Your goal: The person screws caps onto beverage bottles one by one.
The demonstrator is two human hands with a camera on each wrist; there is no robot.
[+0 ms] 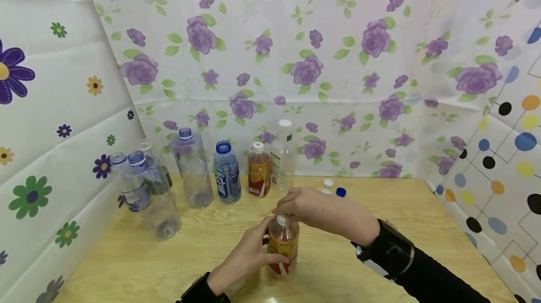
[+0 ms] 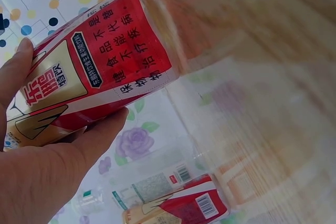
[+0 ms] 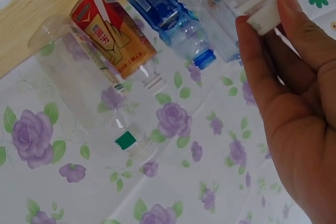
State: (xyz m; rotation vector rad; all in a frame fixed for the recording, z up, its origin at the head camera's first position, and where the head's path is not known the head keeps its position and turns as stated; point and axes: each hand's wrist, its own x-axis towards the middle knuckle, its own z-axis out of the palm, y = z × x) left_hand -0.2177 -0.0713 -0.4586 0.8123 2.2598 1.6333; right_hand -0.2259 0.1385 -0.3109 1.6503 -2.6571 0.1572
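Observation:
On the table's near side a plastic bottle (image 1: 284, 244) with a red and gold label stands upright. My left hand (image 1: 249, 252) grips it round the label, thumb across the front. In the left wrist view that label (image 2: 105, 59) shows between thumb and fingers. Over the bottle's mouth is my right hand (image 1: 317, 210), its fingertips covering the top in the head view. The right wrist view shows the thumb and forefinger pinching a white cap (image 3: 264, 18) right at the bottle's neck.
Behind stand a second red-labelled bottle (image 1: 259, 171), a blue bottle (image 1: 227, 174), a clear bottle (image 1: 284, 157) and a tall one (image 1: 191, 171). More clear bottles (image 1: 162, 213) cluster at left. A blue cap (image 1: 341, 192) and white caps (image 1: 328, 182) lie beyond the right forearm. Flowered sheets (image 1: 262, 58) enclose the table.

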